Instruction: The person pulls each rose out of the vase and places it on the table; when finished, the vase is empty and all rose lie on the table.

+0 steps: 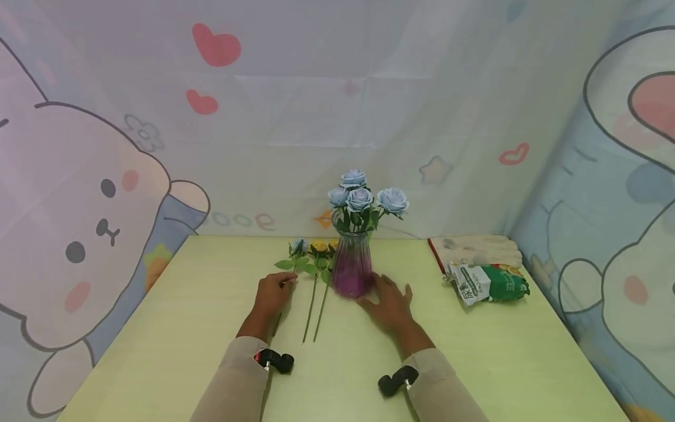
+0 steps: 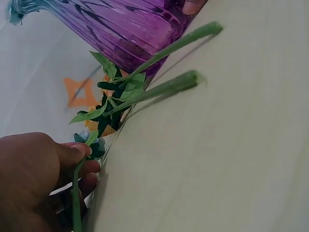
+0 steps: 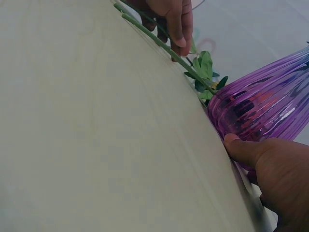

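Note:
My left hand (image 1: 273,294) pinches the green stem (image 2: 76,195) of a blue artificial rose (image 1: 299,245) between thumb and fingers, low over the table left of the vase. Two yellow roses (image 1: 319,247) lie beside it, their stems pointing toward me. Upright at the back stands a ribbed glass vase (image 1: 352,264), purple at the base and clearer near the top, with several blue roses (image 1: 360,199) in it. Around the vase's lower right side rests my right hand (image 1: 391,306), thumb at the front of the base (image 3: 239,116); some of its fingers are hidden.
On the table's right side lie a green and white packet (image 1: 493,283) and a pair of pale gloves (image 1: 474,251) behind it. A printed cloth (image 1: 316,117) hangs just past the table's back edge.

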### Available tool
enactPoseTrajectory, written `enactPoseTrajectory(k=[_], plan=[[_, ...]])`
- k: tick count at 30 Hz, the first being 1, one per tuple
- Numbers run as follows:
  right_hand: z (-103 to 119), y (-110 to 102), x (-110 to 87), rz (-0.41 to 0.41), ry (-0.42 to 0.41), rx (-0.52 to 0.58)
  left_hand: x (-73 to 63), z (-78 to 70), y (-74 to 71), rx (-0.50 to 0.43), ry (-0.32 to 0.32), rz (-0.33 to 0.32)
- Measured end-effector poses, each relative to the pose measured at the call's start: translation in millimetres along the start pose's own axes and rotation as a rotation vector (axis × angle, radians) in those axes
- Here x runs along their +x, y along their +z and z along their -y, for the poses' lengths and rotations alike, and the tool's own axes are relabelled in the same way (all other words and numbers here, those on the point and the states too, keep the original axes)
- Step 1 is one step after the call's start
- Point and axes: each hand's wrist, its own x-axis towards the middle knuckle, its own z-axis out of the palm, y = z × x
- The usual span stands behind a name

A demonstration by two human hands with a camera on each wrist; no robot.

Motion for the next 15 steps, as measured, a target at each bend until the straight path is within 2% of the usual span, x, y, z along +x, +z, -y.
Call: enactPoseTrajectory(k=[8, 15], plan=[[1.7, -0.7, -0.6, -0.003, -0.002, 0.005, 1.0, 4.9, 3.5, 0.104, 0.086, -0.060], [0.8, 0.8, -0.4, -0.004, 0.001, 0.004, -4.4, -16.9, -13.1, 0.165, 0.107, -0.075]])
